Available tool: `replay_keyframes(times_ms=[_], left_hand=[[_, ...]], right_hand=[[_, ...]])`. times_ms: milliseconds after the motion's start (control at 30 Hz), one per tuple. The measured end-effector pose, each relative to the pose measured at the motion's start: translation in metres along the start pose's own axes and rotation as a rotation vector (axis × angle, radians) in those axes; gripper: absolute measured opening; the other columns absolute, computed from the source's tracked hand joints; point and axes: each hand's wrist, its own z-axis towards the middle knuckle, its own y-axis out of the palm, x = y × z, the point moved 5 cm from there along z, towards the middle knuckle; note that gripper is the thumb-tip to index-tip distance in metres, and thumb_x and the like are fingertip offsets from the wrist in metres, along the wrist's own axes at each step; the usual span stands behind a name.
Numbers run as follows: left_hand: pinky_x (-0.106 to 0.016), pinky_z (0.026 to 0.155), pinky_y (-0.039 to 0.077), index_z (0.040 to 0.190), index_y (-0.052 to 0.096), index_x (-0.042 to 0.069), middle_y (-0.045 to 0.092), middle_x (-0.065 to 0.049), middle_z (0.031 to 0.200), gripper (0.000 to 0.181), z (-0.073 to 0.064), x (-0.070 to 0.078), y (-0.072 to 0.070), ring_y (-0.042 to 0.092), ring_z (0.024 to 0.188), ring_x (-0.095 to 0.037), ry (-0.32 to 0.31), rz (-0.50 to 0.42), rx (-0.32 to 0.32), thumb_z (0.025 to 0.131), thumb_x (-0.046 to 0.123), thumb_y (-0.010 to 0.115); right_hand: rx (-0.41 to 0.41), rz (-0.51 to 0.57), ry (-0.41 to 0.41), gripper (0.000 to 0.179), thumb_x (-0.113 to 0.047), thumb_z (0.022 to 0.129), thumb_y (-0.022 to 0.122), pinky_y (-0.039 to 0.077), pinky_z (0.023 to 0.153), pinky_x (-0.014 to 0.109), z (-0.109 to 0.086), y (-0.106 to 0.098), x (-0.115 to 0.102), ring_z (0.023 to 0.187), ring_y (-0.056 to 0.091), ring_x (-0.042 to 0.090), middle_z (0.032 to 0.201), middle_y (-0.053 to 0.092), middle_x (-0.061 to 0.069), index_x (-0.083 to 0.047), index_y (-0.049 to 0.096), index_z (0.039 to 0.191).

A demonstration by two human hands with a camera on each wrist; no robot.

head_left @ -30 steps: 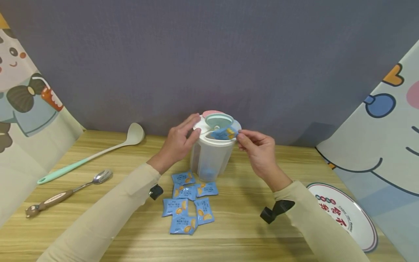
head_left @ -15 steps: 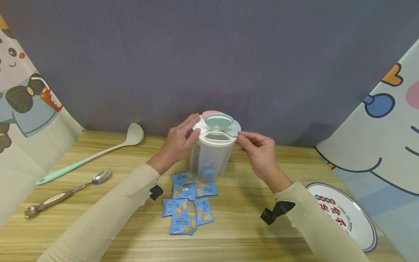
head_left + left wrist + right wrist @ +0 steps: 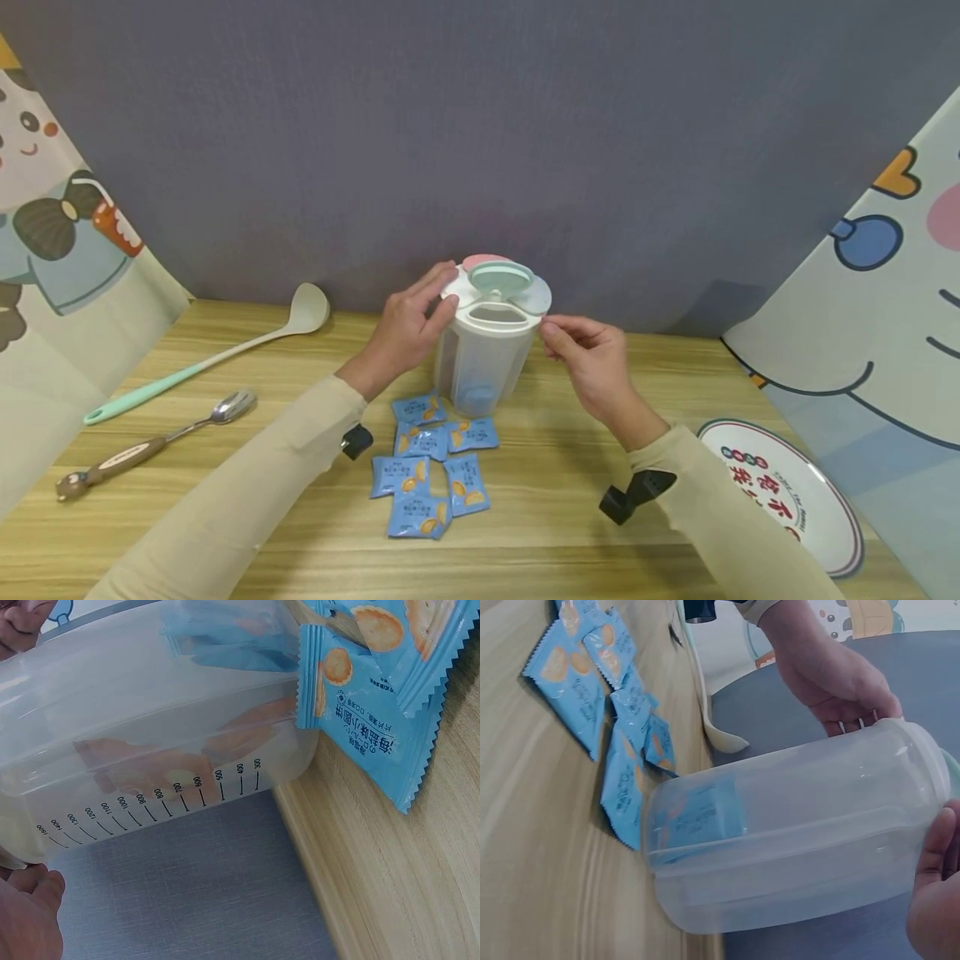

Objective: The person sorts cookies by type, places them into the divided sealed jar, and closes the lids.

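A translucent lidded storage container (image 3: 483,367) stands upright at mid-table; its top has white, pink and blue flaps, and a green flap (image 3: 500,280) is raised over an opening. My left hand (image 3: 408,323) holds the lid's left side, thumb in front and fingers further back. At the right rim, my right hand (image 3: 592,358) has thumb and forefinger closed at the lid's edge, with the other fingers curled. Inside, blue biscuit packets (image 3: 701,817) lie at the bottom. Several more blue biscuit packets (image 3: 420,440) lie on the table before the container.
A ladle (image 3: 225,354) with a mint handle lies at the left, and a fork (image 3: 161,442) with a bear-tipped handle lies nearer. An oval white plate (image 3: 828,508) is at the right. A grey panel (image 3: 480,150) rises behind the wooden table (image 3: 555,550).
The blue biscuit packet that my right hand held in the opening has gone into the container. My right hand has then shifted slightly down along the rim; my left hand stays put.
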Motion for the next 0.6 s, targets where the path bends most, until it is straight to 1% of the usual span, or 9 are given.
replay_keyframes(times_ms=[133,300,400,533,600], left_hand=[[-0.040,0.098,0.041,0.128,0.055,-0.006,0.050,-0.019,0.134,0.043,0.000,-0.001,0.001,0.050,0.119,-0.031,0.001,-0.001,0.001,0.095,0.020,0.049],[-0.040,0.098,0.041,0.128,0.055,-0.005,0.050,-0.018,0.135,0.043,0.000,0.000,0.000,0.050,0.119,-0.031,0.003,0.000,0.004,0.095,0.021,0.049],[-0.040,0.098,0.041,0.128,0.055,-0.006,0.050,-0.019,0.134,0.043,0.000,0.000,0.000,0.050,0.119,-0.031,0.004,0.002,0.004,0.095,0.021,0.048],[-0.039,0.099,0.040,0.128,0.055,-0.006,0.050,-0.019,0.135,0.044,0.000,0.000,0.001,0.050,0.120,-0.031,0.001,-0.001,-0.001,0.096,0.022,0.047],[-0.040,0.098,0.040,0.128,0.054,-0.006,0.050,-0.019,0.135,0.044,0.000,0.000,0.000,0.050,0.120,-0.031,0.002,-0.001,-0.002,0.096,0.022,0.047]], right_hand=[[0.005,-0.034,0.011,0.031,0.014,0.084,0.060,0.051,0.057,0.021,-0.004,-0.003,0.005,0.060,0.059,0.011,0.074,0.068,0.003,-0.013,0.076,0.083],[-0.013,-0.077,0.022,0.033,0.015,0.083,0.061,0.051,0.056,0.021,-0.009,-0.008,0.012,0.058,0.059,0.011,0.072,0.068,0.002,-0.015,0.076,0.083],[-0.019,-0.093,0.026,0.027,0.014,0.083,0.062,0.051,0.055,0.022,-0.012,-0.011,0.017,0.058,0.059,0.011,0.072,0.068,0.003,-0.009,0.076,0.085],[-0.033,-0.131,0.046,0.009,0.012,0.083,0.063,0.051,0.054,0.022,-0.016,-0.016,0.025,0.057,0.058,0.011,0.072,0.068,0.005,0.012,0.069,0.090],[-0.048,-0.164,0.065,0.013,0.011,0.083,0.064,0.050,0.053,0.022,-0.018,-0.017,0.030,0.057,0.058,0.010,0.071,0.068,0.005,0.020,0.063,0.093]])
